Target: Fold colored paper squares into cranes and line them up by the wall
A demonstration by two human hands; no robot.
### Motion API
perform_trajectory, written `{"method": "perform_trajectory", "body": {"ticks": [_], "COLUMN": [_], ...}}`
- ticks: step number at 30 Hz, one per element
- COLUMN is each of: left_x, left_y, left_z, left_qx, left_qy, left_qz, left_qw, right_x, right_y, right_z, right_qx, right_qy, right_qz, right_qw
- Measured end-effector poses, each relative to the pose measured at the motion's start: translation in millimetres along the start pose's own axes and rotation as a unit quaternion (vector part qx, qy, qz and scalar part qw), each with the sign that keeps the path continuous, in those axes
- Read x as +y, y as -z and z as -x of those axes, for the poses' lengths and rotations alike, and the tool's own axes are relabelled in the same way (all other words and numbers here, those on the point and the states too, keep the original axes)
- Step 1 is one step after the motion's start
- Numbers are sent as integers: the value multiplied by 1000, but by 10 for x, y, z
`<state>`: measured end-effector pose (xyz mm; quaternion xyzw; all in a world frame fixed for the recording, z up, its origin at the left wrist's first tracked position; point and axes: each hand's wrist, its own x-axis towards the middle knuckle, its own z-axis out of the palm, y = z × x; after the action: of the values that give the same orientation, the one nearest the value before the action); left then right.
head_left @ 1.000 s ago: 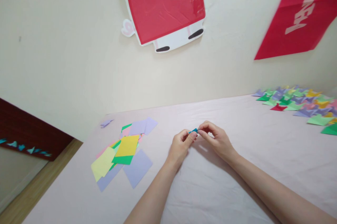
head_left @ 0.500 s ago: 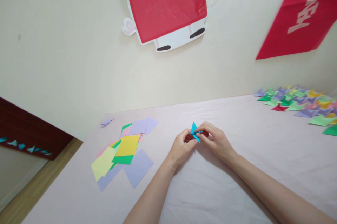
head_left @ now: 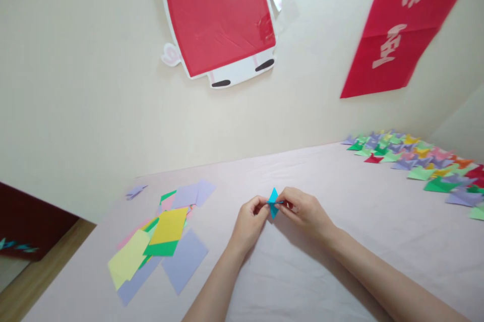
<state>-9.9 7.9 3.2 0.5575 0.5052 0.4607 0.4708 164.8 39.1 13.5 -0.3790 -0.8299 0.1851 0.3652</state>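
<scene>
Between my two hands is a small blue origami piece (head_left: pixel 274 196), with one pointed flap standing up and another pointing down. My left hand (head_left: pixel 250 218) pinches its left side between thumb and fingers. From the right, my right hand (head_left: pixel 304 208) pinches the opposite side the same way. The piece is held just over the pale pink sheet (head_left: pixel 280 281), and its middle is partly covered by my fingertips.
Loose coloured paper squares (head_left: pixel 170 223) lie overlapping to the left. A small folded purple paper (head_left: pixel 136 191) rests behind them. Rows of folded paper figures (head_left: pixel 419 161) stand at the right. A wall (head_left: pixel 106 110) rises behind, bearing a red banner (head_left: pixel 381 55).
The blue origami piece has been turned, so its flaps now point straight up and down. My hands have drawn slightly to either side of it. The whole view has shifted.
</scene>
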Motion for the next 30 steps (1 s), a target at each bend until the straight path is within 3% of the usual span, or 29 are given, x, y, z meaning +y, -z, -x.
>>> {"method": "perform_trajectory", "body": {"ticks": [3,6,8,11,13,23,30], "left_x": [-14,-31,-28,-7,9,64,63], "left_y": [-3,-17,-31,-50,-58,-72,-71], "left_z": [4,11,18,31,37,41,57], "left_qx": [15,24,29,32,34,35,33], "left_qy": [9,15,16,16,17,17,22], "left_qz": [-8,-17,-23,-33,-39,-58,-64], "left_qw": [1000,999,999,999,999,998,997], "right_x": [174,520,788,1120,1261,1588,1654], "right_y": [317,828,1200,1636,1791,1860,1800], "right_z": [78,169,232,313,343,201,207], "right_qx": [7,63,104,88,52,26,24], "right_qy": [-65,-181,-266,-427,-474,-507,-536], "right_qz": [59,177,283,386,394,380,373], "right_qw": [996,965,916,813,785,773,757]}}
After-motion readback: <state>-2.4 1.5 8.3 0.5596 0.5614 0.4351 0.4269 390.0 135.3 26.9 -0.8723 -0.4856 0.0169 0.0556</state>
